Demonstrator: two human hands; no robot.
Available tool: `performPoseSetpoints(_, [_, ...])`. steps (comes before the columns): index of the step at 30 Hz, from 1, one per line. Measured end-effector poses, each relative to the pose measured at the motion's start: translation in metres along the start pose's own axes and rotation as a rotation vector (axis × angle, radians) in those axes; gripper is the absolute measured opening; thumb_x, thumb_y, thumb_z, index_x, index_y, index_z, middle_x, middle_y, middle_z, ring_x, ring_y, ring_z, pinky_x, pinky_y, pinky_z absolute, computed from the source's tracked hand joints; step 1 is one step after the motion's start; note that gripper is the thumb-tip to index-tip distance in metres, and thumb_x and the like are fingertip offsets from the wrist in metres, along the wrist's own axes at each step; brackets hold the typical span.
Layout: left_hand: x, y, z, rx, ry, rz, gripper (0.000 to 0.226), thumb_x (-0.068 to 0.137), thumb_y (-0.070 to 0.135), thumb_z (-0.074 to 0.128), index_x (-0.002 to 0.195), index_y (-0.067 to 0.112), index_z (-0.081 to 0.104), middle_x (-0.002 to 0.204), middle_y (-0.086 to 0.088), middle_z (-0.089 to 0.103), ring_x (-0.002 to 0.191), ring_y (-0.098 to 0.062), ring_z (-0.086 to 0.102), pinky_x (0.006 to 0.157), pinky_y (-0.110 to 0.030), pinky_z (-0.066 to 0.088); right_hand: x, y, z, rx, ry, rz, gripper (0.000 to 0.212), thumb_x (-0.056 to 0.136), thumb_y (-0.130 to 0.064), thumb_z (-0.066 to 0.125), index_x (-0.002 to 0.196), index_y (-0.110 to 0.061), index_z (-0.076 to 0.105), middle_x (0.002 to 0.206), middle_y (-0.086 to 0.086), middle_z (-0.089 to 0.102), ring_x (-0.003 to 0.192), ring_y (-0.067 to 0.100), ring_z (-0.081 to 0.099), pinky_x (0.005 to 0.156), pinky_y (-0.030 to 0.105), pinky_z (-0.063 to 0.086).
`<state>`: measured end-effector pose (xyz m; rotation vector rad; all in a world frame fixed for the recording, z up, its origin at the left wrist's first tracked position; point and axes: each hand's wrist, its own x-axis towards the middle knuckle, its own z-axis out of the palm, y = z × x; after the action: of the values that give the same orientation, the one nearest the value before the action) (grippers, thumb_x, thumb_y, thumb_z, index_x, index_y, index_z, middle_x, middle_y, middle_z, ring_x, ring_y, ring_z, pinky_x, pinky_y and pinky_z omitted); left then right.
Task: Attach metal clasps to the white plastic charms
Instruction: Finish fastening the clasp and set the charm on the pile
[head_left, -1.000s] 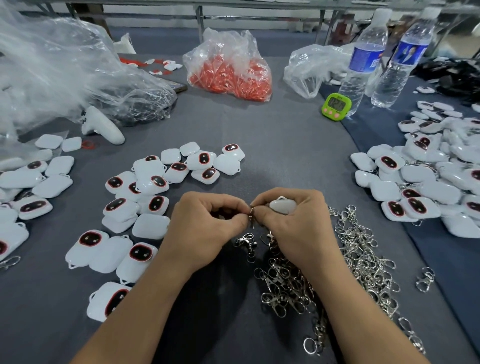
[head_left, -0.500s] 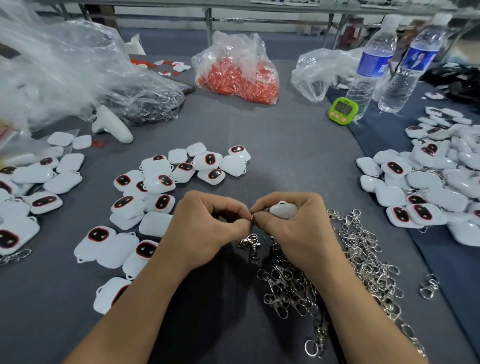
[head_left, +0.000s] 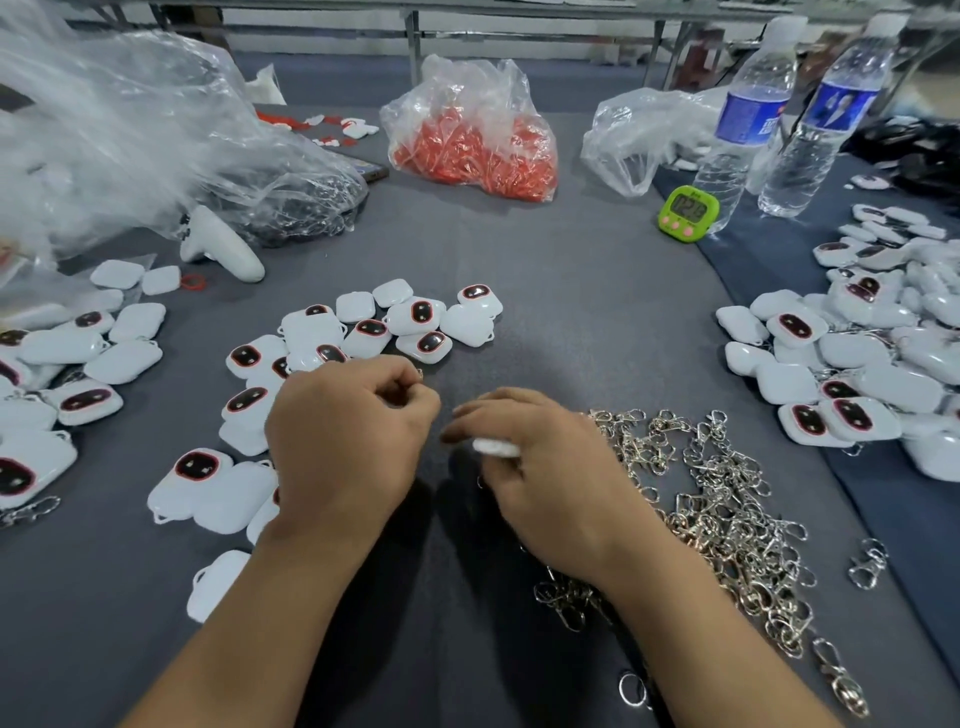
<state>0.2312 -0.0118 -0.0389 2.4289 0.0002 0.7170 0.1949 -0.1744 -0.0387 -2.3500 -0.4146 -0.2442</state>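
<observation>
Head view: left hand (head_left: 353, 441) is curling its fingers tight, thumb against forefinger. Something small and shiny may be sitting at the fingertips, but blur is hiding it, so I cannot tell whether it is pinching a clasp. Right hand (head_left: 550, 467) is pinching one white charm (head_left: 496, 447) between thumb and fingers, low over the grey table (head_left: 571, 312), at 3 o'clock from the left hand. The hands are sitting near each other, not touching. Clasps (head_left: 727, 499) are heaping at 3 o'clock from the right hand. Loose charms (head_left: 415, 327) are lying at 12 o'clock from the left hand.

Judging: the step in hand is hooking a clasp ring onto this charm's loop. The next move is probably calling for bringing the fingertips together and threading the ring through that small loop, keeping the charm steady.
</observation>
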Motion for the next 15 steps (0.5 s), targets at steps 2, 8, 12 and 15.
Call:
performPoseSetpoints(2, [-0.003,0.004,0.003,0.068,-0.038,0.031,0.007,0.075,0.027,0.071,0.069,0.024,0.070,0.059,0.006,0.063,0.063,-0.025,0.058,0.061,-0.036,0.048,0.000,-0.001,-0.003,-0.027,-0.132,-0.044,0.047,0.076,0.006,0.057,0.100,-0.027,0.082,0.113,-0.018,0.075,0.112,0.001,0.058,0.094,0.000,0.032])
performPoseSetpoints(8, [-0.016,0.014,0.009,0.135,-0.038,0.237,0.008,0.071,0.021,0.078,0.067,0.024,0.072,0.056,0.007,0.060,0.057,-0.019,0.052,0.061,-0.029,0.038,-0.002,0.024,-0.033,-0.109,-0.077,0.323,0.044,0.072,0.005,0.052,0.072,-0.028,0.080,0.076,-0.005,0.075,0.075,0.014,0.067,0.066,0.017,0.053])
performPoseSetpoints(12, [-0.017,0.016,0.011,0.164,-0.057,0.323,0.011,0.067,0.015,0.083,0.067,0.019,0.073,0.055,0.005,0.061,0.055,-0.019,0.051,0.065,-0.031,0.039,-0.006,0.031,-0.033,-0.077,0.247,0.448,0.048,0.078,0.006,0.051,0.092,-0.028,0.080,0.088,-0.005,0.077,0.084,0.009,0.067,0.076,0.022,0.053])
performPoseSetpoints(15, [-0.015,0.018,0.014,0.164,-0.108,0.342,0.013,0.066,0.014,0.084,0.065,0.019,0.073,0.056,0.004,0.062,0.056,-0.020,0.052,0.067,-0.033,0.039,-0.003,0.023,-0.027,0.146,0.306,0.413,0.053,0.083,0.005,0.049,0.109,-0.040,0.061,0.095,-0.014,0.072,0.088,-0.006,0.062,0.066,0.010,0.046])
